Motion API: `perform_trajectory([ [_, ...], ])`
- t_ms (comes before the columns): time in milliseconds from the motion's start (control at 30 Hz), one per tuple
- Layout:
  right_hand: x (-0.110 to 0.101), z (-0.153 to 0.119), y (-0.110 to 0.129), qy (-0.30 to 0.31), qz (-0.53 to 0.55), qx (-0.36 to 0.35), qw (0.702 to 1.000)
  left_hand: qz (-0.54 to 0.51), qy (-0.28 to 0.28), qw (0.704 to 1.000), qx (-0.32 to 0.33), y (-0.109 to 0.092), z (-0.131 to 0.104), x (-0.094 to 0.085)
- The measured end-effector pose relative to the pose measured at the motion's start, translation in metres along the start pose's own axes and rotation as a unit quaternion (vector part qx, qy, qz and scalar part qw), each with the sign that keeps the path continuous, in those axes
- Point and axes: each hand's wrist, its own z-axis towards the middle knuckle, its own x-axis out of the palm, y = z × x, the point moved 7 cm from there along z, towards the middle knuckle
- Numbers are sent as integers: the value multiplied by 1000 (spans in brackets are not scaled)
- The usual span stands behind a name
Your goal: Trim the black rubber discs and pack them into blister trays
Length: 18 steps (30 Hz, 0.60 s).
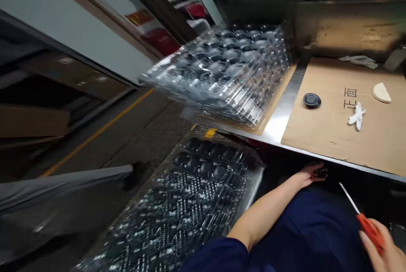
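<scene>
My right hand (391,248), at the lower right corner, is wrapped round the red handle of a screwdriver (351,200); its bare metal shaft points up and to the left. Just below the front edge of the bench, my left hand (309,174) has its fingers curled round a small black part (321,173), mostly hidden by the fingers and the dark. To the left of my arm lies a clear plastic tray (258,170) with rows of black parts. A round black part (312,100) rests on the cardboard sheet (323,132) above my hands.
A tall stack of clear moulded trays (222,73) stands on the bench's left end. On the cardboard are a crumpled white scrap (357,116) and a cream half-round pad (381,93). A person's grey-clad leg (63,183) shows at the left, near a yellow floor line (104,128).
</scene>
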Motion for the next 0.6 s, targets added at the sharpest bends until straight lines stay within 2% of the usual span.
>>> perform_trajectory([
  [67, 24, -15, 10, 57, -33, 4, 998, 3, -10, 1000, 1, 3, 5, 2],
  [133, 45, -18, 25, 104, -72, -13, 992, 5, -19, 1000, 6, 5, 5, -1],
  [200, 54, -15, 40, 121, -102, -35, 987, 8, -33, 999, 15, 6, 1, -8],
  [367, 44, -8, 55, 137, -122, -43, 982, 28, -43, 998, 40, 1, -13, -21],
  [467, 33, -4, 58, 128, -129, -34, 983, 132, -38, 986, 96, -9, -23, -17],
  [600, 28, 3, 64, 125, -145, -29, 981, 272, 1, 948, 168, -14, -31, -5],
])
